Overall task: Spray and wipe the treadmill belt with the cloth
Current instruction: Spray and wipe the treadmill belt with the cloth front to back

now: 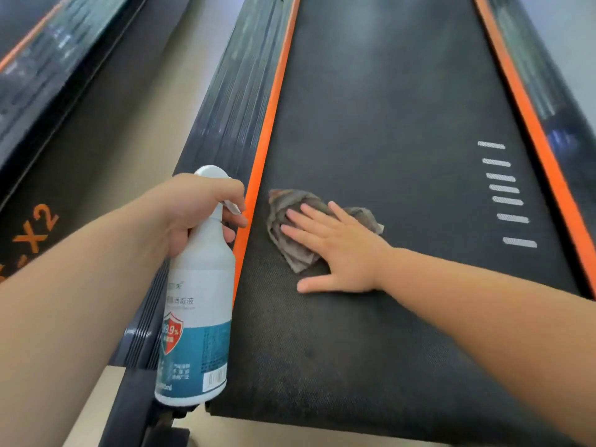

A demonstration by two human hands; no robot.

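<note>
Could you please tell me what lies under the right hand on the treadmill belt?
A crumpled grey cloth lies under the right hand, pressed onto the black belt. Its edges show around the fingers; the part beneath fingers and palm is hidden.

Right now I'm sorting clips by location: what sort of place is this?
Probably a gym: a treadmill belt with orange edge strips, and a second machine alongside it.
</note>
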